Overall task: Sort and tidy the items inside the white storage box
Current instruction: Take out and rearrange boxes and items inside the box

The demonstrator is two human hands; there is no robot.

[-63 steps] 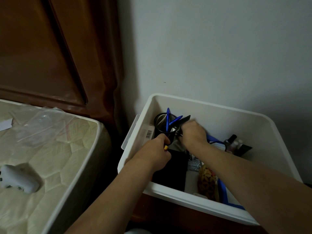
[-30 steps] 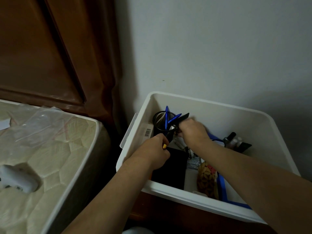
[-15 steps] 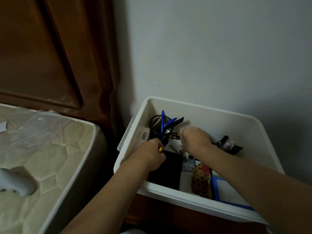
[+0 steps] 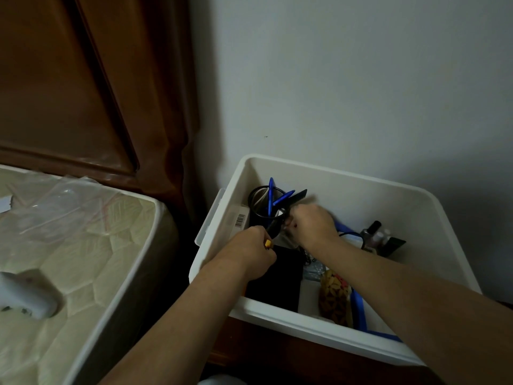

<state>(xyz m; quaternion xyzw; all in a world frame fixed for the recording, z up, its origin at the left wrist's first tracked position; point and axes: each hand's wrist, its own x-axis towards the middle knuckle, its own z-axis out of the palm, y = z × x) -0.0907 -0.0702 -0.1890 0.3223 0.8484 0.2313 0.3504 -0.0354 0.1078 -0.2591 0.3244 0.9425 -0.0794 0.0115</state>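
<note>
The white storage box (image 4: 416,226) stands against the wall. In its far left corner is a black mesh pen cup (image 4: 258,215) holding blue pens (image 4: 270,195). My left hand (image 4: 249,254) grips a dark stick-like item with a yellow end (image 4: 268,243), which points up toward the cup. My right hand (image 4: 312,225) is blurred, right beside the cup's rim. Its fingers are curled and pinch a small dark item; what that item is stays hidden.
Inside the box lie a flat black item (image 4: 274,282), a patterned snack bag (image 4: 333,295), a blue-edged sheet (image 4: 358,309), small bottles (image 4: 373,232) and a barcoded pack (image 4: 239,220). A mattress (image 4: 91,259) with a plastic bag (image 4: 55,201) and a white device (image 4: 25,295) is at left.
My right hand has lifted from the box floor up to the pen cup's rim. My left hand has kept its grip and barely moved.
</note>
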